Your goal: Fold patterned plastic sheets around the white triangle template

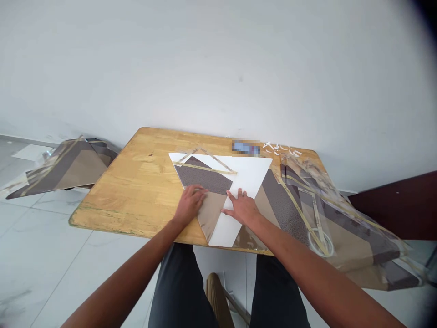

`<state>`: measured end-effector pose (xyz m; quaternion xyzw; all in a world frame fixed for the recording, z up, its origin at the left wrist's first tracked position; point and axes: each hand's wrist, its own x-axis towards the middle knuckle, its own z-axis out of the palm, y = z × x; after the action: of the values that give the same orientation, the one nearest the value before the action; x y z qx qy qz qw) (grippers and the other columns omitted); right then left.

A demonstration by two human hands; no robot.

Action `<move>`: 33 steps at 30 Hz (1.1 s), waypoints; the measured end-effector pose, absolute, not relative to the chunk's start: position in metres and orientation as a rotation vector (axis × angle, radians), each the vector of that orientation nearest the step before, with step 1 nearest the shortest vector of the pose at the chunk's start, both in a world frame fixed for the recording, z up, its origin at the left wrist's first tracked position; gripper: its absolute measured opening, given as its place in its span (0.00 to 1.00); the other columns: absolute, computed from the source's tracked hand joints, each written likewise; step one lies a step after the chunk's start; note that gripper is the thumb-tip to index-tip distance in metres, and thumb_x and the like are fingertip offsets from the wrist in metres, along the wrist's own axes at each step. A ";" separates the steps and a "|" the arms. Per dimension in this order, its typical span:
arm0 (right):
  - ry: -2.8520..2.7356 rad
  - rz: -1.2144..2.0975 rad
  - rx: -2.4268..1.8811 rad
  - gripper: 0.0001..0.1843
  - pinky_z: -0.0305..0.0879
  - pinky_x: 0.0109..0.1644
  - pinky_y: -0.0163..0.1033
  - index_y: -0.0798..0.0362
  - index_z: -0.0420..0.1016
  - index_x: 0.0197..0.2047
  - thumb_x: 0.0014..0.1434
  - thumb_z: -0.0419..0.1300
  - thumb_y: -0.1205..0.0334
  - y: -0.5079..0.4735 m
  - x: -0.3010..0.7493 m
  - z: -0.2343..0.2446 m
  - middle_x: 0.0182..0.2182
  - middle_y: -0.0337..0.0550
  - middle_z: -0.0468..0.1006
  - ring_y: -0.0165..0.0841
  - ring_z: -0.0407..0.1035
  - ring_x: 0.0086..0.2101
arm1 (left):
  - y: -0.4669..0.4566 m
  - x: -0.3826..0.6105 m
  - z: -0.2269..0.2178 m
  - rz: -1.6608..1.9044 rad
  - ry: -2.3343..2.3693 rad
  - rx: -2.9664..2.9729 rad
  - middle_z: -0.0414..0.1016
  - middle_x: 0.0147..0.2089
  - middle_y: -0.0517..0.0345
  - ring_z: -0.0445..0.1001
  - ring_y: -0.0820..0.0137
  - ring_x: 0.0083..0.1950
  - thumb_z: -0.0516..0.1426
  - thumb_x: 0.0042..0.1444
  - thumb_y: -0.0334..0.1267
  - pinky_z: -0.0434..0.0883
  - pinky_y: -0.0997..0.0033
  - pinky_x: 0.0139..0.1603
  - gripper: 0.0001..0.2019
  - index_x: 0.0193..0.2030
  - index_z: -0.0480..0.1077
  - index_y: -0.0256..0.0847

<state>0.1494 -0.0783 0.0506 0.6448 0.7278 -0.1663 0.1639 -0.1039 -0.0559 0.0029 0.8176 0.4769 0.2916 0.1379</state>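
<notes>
My left hand (190,205) lies flat on a tan panel (211,212), with its fingers reaching towards a dark brown speckled panel (201,180). My right hand (241,207) rests with spread fingers on a white triangular sheet (247,175), which overlaps the patterned panels. Neither hand holds anything. A strip of yellowish tape (205,167) crosses the dark panel near the sheet's far edge. To the right, a large taped sheet in brown and tan (355,228) hangs over the table's edge, with a roll of clear tape (320,243) on it.
The sheets lie on a worn wooden table (129,182) against a white wall. Another patterned sheet (64,166) leans on the tiled floor at left. A blurred label (246,148) sits at the table's far edge. Dark maroon furniture (396,205) stands at right.
</notes>
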 end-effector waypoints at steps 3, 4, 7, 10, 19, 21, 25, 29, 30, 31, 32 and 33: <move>2.079 -0.522 1.856 0.52 0.61 0.67 0.62 0.47 0.48 0.83 0.68 0.50 0.24 -0.078 0.150 0.049 0.78 0.72 0.49 0.64 0.53 0.73 | -0.036 -0.145 0.006 0.755 1.614 2.381 0.76 0.63 0.47 0.72 0.54 0.65 0.54 0.75 0.43 0.67 0.45 0.70 0.16 0.62 0.78 0.49; 2.079 -0.526 1.857 0.52 0.61 0.67 0.62 0.47 0.47 0.83 0.69 0.50 0.24 -0.078 0.151 0.048 0.78 0.71 0.49 0.64 0.53 0.73 | -0.029 -0.156 0.008 0.723 1.658 2.378 0.75 0.65 0.47 0.71 0.53 0.67 0.54 0.75 0.43 0.67 0.44 0.70 0.16 0.63 0.77 0.49; 2.074 -0.517 1.855 0.51 0.62 0.67 0.63 0.46 0.47 0.83 0.69 0.52 0.26 -0.078 0.152 0.045 0.79 0.70 0.48 0.65 0.53 0.73 | -0.006 -0.180 0.013 0.643 1.669 2.381 0.74 0.68 0.49 0.70 0.54 0.68 0.51 0.75 0.42 0.66 0.47 0.72 0.18 0.64 0.76 0.50; 2.082 -0.508 1.845 0.50 0.62 0.67 0.62 0.44 0.49 0.83 0.69 0.53 0.27 -0.076 0.153 0.045 0.78 0.70 0.50 0.64 0.54 0.73 | 0.013 -0.185 0.014 0.502 1.570 2.426 0.74 0.67 0.50 0.71 0.55 0.67 0.50 0.75 0.43 0.66 0.51 0.71 0.19 0.63 0.77 0.49; 2.038 -0.530 1.880 0.48 0.62 0.67 0.62 0.45 0.47 0.83 0.72 0.49 0.28 -0.079 0.148 0.048 0.79 0.70 0.49 0.64 0.51 0.74 | 0.007 -0.191 0.002 0.316 1.441 2.495 0.64 0.77 0.48 0.66 0.56 0.75 0.53 0.74 0.53 0.48 0.46 0.82 0.28 0.76 0.63 0.50; 2.004 -0.538 1.922 0.51 0.60 0.68 0.63 0.46 0.44 0.84 0.70 0.48 0.25 -0.081 0.143 0.046 0.79 0.70 0.46 0.65 0.49 0.75 | 0.002 -0.192 0.001 0.270 1.441 2.489 0.58 0.81 0.46 0.61 0.55 0.78 0.54 0.73 0.55 0.44 0.42 0.82 0.32 0.80 0.57 0.50; 1.971 -0.528 1.934 0.57 0.57 0.70 0.63 0.47 0.40 0.84 0.66 0.53 0.23 -0.083 0.136 0.044 0.80 0.70 0.42 0.67 0.46 0.75 | -0.010 -0.184 0.002 0.259 1.454 2.531 0.55 0.82 0.45 0.53 0.50 0.82 0.55 0.74 0.53 0.42 0.34 0.81 0.32 0.80 0.56 0.51; 1.962 -0.517 1.893 0.58 0.58 0.69 0.62 0.48 0.36 0.84 0.66 0.52 0.23 -0.082 0.135 0.046 0.80 0.72 0.41 0.70 0.46 0.75 | -0.040 -0.165 0.008 0.387 1.362 2.610 0.65 0.75 0.47 0.60 0.52 0.78 0.56 0.75 0.51 0.57 0.44 0.79 0.26 0.76 0.65 0.52; 1.963 -0.514 1.885 0.59 0.58 0.69 0.62 0.49 0.36 0.84 0.66 0.52 0.23 -0.082 0.135 0.046 0.79 0.73 0.41 0.70 0.45 0.75 | -0.051 -0.159 0.008 0.388 1.314 2.622 0.66 0.74 0.48 0.62 0.53 0.76 0.57 0.74 0.53 0.60 0.46 0.78 0.26 0.75 0.66 0.52; 1.966 -0.509 1.878 0.59 0.58 0.69 0.62 0.50 0.36 0.84 0.66 0.52 0.23 -0.082 0.136 0.046 0.79 0.75 0.41 0.71 0.45 0.75 | -0.062 -0.153 0.008 0.387 1.261 2.636 0.67 0.74 0.48 0.63 0.53 0.75 0.57 0.72 0.55 0.62 0.48 0.77 0.28 0.75 0.67 0.52; 1.971 -0.502 1.871 0.59 0.58 0.69 0.62 0.51 0.35 0.84 0.66 0.52 0.23 -0.083 0.137 0.046 0.79 0.76 0.41 0.71 0.45 0.75 | -0.073 -0.146 0.006 0.380 1.203 2.648 0.66 0.74 0.48 0.63 0.53 0.75 0.58 0.71 0.57 0.63 0.49 0.77 0.30 0.75 0.66 0.51; 1.978 -0.493 1.865 0.60 0.58 0.69 0.62 0.52 0.35 0.84 0.66 0.52 0.23 -0.083 0.138 0.046 0.79 0.78 0.41 0.72 0.45 0.75 | -0.085 -0.140 0.005 0.365 1.137 2.659 0.65 0.75 0.48 0.63 0.53 0.75 0.59 0.69 0.60 0.63 0.50 0.77 0.33 0.76 0.65 0.50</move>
<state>0.1378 -0.0829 0.0461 0.6631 0.7030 -0.1754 0.1881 -0.1400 -0.0846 0.0048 0.9064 0.3875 0.1243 0.1134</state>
